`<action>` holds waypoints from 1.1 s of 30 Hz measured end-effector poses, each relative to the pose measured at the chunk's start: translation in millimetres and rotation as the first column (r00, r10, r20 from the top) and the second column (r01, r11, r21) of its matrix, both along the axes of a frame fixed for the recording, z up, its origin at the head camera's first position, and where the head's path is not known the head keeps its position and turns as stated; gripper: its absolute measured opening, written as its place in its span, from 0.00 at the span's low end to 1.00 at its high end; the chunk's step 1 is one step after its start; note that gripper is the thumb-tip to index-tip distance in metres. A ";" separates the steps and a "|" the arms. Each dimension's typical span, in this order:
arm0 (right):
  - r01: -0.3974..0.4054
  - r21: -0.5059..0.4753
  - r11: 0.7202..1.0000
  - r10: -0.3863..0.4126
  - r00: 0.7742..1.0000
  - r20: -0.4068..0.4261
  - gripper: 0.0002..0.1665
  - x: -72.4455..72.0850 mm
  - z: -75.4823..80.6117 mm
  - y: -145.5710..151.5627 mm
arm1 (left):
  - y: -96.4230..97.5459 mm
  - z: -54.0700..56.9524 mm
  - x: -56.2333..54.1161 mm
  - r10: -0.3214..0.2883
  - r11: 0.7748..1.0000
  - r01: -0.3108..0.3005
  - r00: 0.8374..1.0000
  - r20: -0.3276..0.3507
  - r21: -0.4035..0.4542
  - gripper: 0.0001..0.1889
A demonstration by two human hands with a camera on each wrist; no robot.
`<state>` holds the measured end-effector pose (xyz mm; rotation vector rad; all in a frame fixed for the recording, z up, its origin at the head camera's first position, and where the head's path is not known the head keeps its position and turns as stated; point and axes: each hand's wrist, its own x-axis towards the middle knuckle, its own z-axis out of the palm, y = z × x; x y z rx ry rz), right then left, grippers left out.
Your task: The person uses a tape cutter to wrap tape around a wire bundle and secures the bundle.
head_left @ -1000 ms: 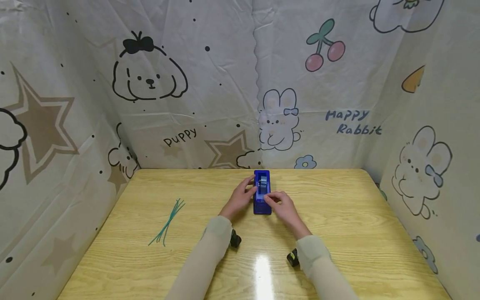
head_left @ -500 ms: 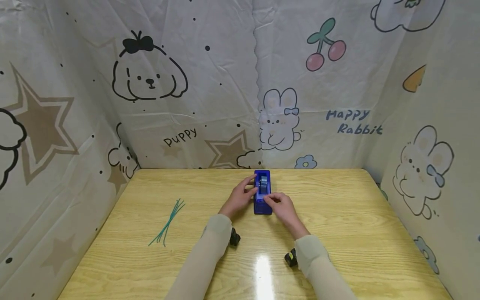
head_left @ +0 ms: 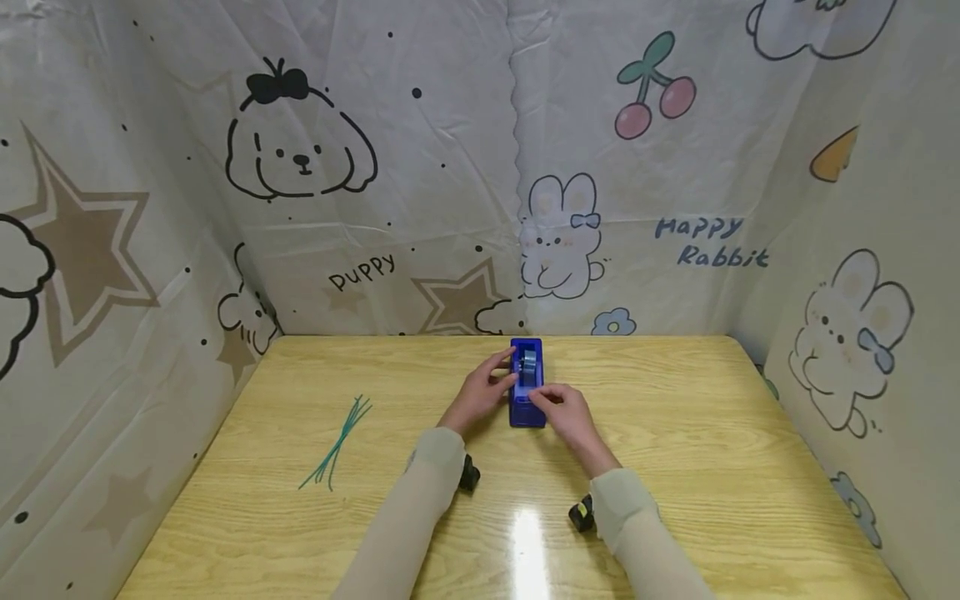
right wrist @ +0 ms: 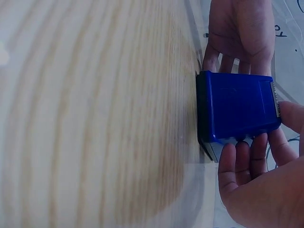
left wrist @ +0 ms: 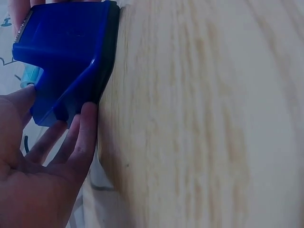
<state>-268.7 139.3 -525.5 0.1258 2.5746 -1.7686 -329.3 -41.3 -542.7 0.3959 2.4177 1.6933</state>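
A blue tape dispenser [head_left: 527, 415] stands upright on the table with a roll of tape [head_left: 530, 362] in its well. My left hand [head_left: 478, 398] holds its left side; in the left wrist view the thumb lies near the roll and several fingertips press the lower side. At the dispenser's near end, my right hand [head_left: 568, 417] has thumb and forefinger together at the serrated cutter [right wrist: 275, 99], seemingly pinching the tape's end. That clear tape is too faint to make out. The other right fingers touch the dispenser's side in the right wrist view.
Several thin teal strands [head_left: 343, 435] lie crossed in a bundle on the left of the wooden table [head_left: 712, 467]. Printed cloth [head_left: 450, 125] hangs behind the table and on both sides. Black wrist cameras [head_left: 582, 513] sit under the sleeves.
Both hands stay at the dispenser, which keeps its place on the table. The right forearm shifts very slightly inward, and the head view drifts a little.
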 end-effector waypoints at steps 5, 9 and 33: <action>0.001 0.000 1.000 -0.001 1.000 -0.009 0.15 0.4 -0.1 -0.1 | 0.3 0.9 0.2 0.000 1.000 -0.001 1.000 0.013 0.001 0.28; 0.007 0.002 1.000 -0.007 1.000 -0.013 0.15 0.5 -0.6 -0.1 | 0.5 0.4 0.1 0.000 1.000 0.000 1.000 0.014 0.004 0.27; 0.060 -0.094 0.994 -0.053 0.996 0.072 0.15 -0.9 0.9 -3.4 | 2.6 4.3 3.1 0.035 0.998 -0.035 0.999 -0.005 -0.052 0.27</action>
